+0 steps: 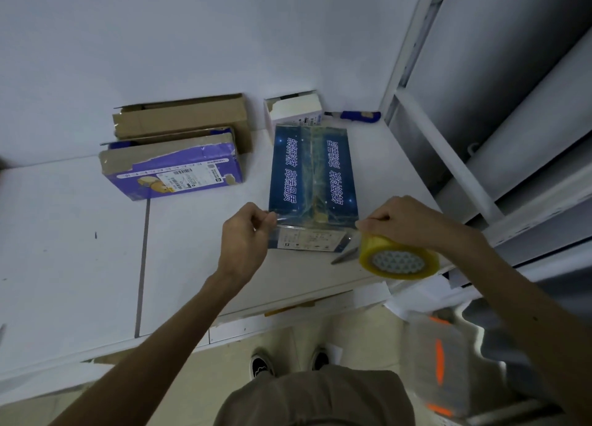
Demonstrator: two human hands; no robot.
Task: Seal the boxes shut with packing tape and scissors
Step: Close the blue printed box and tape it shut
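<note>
A dark blue box (312, 172) with white lettering lies flat on the white table, its middle seam covered with clear tape. My left hand (246, 236) pinches the free end of a clear tape strip (307, 222) stretched across the box's near edge. My right hand (403, 222) grips the yellowish tape roll (398, 259) at the box's near right corner. The metal blades of the scissors (347, 254) poke out on the table just under the roll; their handles are hidden.
A purple box (173, 169) and a brown cardboard box (182, 118) sit at the back left. A small white box (293, 110) and a blue utility knife (355, 115) lie behind the blue box. Metal shelving (455, 156) stands to the right.
</note>
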